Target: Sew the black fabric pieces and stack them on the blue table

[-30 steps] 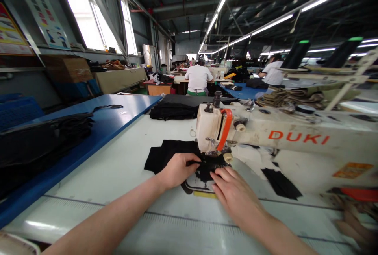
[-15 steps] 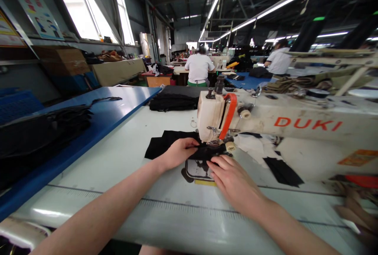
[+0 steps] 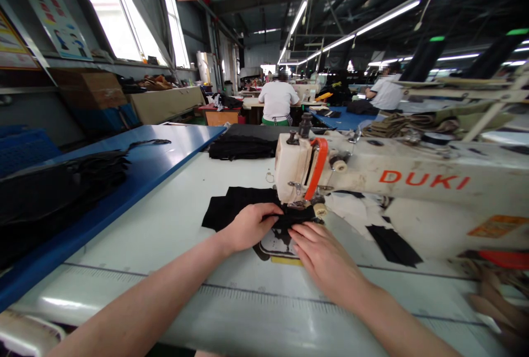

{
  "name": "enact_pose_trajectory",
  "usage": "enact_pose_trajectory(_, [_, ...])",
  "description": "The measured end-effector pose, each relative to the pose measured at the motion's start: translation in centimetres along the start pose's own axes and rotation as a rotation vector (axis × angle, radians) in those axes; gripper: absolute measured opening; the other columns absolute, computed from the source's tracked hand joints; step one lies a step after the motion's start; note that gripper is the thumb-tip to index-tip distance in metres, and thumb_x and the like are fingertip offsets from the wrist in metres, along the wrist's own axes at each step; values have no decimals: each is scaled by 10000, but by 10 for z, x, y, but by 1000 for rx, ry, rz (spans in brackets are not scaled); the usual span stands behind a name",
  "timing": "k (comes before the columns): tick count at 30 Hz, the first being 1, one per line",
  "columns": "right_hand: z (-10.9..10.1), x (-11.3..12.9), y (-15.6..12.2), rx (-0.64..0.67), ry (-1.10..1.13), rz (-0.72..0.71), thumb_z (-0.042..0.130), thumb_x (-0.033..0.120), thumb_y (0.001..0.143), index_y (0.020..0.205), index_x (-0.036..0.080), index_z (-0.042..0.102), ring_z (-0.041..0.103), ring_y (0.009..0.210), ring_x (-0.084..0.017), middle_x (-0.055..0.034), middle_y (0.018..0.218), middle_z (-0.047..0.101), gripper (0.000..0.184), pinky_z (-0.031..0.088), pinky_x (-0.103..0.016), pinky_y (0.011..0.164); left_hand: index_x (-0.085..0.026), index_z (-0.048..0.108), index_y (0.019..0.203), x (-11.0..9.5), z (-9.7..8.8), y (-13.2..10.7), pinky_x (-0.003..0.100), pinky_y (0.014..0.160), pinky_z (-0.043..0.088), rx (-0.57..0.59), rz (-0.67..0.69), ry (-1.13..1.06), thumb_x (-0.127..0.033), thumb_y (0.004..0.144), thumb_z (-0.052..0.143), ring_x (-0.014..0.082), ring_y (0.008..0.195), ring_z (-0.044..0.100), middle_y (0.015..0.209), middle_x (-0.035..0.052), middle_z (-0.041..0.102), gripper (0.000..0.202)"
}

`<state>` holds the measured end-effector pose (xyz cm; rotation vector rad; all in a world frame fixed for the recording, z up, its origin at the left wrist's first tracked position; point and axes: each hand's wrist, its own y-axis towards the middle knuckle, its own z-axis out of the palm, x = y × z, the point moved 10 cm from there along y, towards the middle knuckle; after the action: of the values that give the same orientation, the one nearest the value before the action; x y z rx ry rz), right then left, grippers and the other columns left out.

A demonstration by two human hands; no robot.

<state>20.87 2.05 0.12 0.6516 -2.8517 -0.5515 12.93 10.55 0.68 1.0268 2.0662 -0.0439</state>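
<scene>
A piece of black fabric [image 3: 237, 205] lies on the white table under the head of a cream DUKI sewing machine [image 3: 372, 172]. My left hand [image 3: 250, 227] pinches the fabric's near edge just left of the needle, its fingers curled on the cloth. Just right of it, my right hand [image 3: 324, 255] rests palm down, fingers stretched toward the presser foot and fingertips pressing on the fabric. The metal needle plate [image 3: 281, 244] shows between both hands.
More black pieces [image 3: 392, 244] lie right of the needle, a black stack [image 3: 242, 147] at the table's far end, and a dark pile [image 3: 61, 180] on the blue table [image 3: 165, 150] at left. Two people in white shirts [image 3: 278, 102] work far behind.
The fabric has fed a little further under the presser foot, and both hands have edged forward with it. The view shifted slightly.
</scene>
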Motion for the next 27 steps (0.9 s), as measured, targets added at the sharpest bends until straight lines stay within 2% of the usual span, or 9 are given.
enact_pose_trajectory(7, [1, 0, -3, -22, 10, -3, 407, 185, 918, 1138, 159, 616, 522, 1070, -243, -90, 1146, 625, 304, 447, -461, 934, -189, 646, 1027, -13, 1, -6, 295, 875, 466, 13, 87, 129, -113, 859, 501, 184, 947, 607, 1017, 22, 673, 235])
enact_pose_trajectory(15, [0, -1, -6, -1, 29, 19, 393, 158, 911, 1106, 167, 620, 555, 994, -230, -86, 1030, 642, 299, 478, -428, 890, -206, 658, 1034, -14, 12, -10, 296, 869, 472, 73, 113, 118, -102, 836, 511, 175, 940, 601, 1001, 21, 673, 268])
enact_pose_trajectory(27, [2, -2, -8, 1, 56, 44, 382, 121, 905, 961, 178, 629, 558, 934, -232, -77, 958, 614, 259, 482, -413, 837, -184, 647, 1087, -32, 16, -19, 313, 933, 447, 88, 267, 143, -71, 805, 540, 191, 1016, 566, 1090, 40, 657, 322])
